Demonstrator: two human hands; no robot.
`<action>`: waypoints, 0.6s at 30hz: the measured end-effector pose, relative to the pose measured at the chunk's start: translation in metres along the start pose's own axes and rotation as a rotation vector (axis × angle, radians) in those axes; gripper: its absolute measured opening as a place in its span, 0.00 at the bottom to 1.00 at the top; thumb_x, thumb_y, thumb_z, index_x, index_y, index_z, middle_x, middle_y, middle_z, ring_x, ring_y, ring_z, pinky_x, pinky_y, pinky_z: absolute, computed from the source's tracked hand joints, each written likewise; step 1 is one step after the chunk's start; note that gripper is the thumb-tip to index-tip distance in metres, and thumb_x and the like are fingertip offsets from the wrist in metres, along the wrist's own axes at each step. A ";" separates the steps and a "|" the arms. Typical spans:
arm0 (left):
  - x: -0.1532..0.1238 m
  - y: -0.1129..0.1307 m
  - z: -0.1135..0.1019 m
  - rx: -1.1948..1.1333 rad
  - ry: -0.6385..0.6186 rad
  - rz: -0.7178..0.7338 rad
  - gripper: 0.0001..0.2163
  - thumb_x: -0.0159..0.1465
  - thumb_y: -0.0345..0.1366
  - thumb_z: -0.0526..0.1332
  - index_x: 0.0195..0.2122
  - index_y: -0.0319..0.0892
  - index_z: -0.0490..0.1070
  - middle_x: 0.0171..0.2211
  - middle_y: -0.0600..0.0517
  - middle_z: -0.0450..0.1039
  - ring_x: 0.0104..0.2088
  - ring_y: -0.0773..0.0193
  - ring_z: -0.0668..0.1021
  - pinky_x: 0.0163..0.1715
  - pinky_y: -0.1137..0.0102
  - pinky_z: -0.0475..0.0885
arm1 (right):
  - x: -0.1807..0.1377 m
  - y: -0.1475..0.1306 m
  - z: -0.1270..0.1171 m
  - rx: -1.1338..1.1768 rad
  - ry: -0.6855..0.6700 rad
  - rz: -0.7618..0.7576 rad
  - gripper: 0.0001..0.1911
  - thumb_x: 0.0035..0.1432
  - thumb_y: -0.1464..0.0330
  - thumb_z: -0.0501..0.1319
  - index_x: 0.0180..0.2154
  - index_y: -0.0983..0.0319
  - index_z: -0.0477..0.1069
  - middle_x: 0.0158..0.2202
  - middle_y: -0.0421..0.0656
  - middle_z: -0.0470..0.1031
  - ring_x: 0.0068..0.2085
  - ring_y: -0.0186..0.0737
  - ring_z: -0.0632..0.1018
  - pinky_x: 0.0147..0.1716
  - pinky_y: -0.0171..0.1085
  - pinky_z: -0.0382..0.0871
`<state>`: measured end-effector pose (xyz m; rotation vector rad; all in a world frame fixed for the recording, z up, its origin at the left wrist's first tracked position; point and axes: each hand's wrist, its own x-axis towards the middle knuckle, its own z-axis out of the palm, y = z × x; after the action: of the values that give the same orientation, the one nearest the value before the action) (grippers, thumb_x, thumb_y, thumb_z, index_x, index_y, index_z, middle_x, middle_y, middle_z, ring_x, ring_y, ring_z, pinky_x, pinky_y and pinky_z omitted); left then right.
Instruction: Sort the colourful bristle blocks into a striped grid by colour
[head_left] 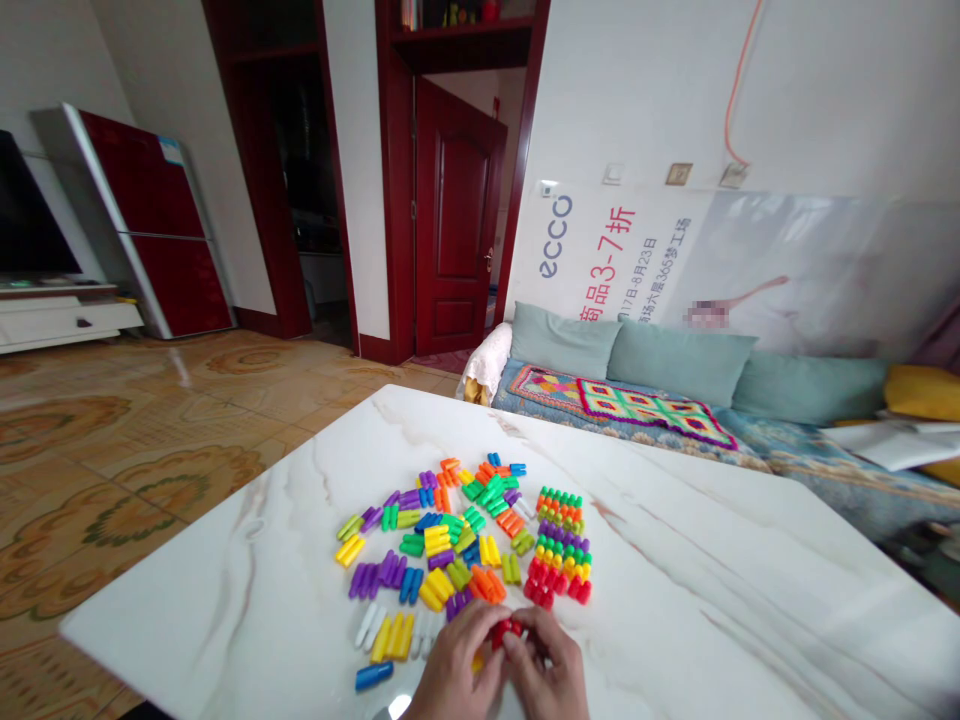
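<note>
My left hand [459, 658] and my right hand [549, 662] meet at the near side of the marble-patterned table [675, 600]. Pinched between the fingertips of both are small red bullet-shaped plastic pieces [507, 630]; fingers partly cover them. A bit of yellow shows under my left hand. Just beyond my right hand stands a block of the same pieces in colour rows [561, 545], green at the far end and red nearest me. Left of it spreads a loose heap of joined pieces [450, 530] in purple, green, orange, yellow and blue. White pieces [371, 625] lie by my left hand.
A single blue piece [373, 676] lies at the heap's near left. Past the table stands a sofa [757, 440] with pale green cushions [679, 355]. A dark red door [457, 215] and a red fridge [154, 220] are farther back.
</note>
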<state>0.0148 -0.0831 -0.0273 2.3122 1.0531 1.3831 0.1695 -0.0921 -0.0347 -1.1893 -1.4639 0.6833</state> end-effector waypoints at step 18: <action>0.004 0.006 0.000 -0.006 0.035 -0.016 0.10 0.61 0.26 0.53 0.43 0.45 0.64 0.34 0.50 0.73 0.35 0.61 0.79 0.35 0.70 0.76 | -0.004 0.004 0.005 -0.005 -0.115 0.022 0.22 0.60 0.49 0.59 0.31 0.61 0.74 0.21 0.38 0.68 0.22 0.33 0.65 0.20 0.31 0.57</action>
<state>0.0184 -0.0853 -0.0211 2.2784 1.0737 1.4238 0.1657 -0.0932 -0.0410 -1.1881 -1.5504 0.7748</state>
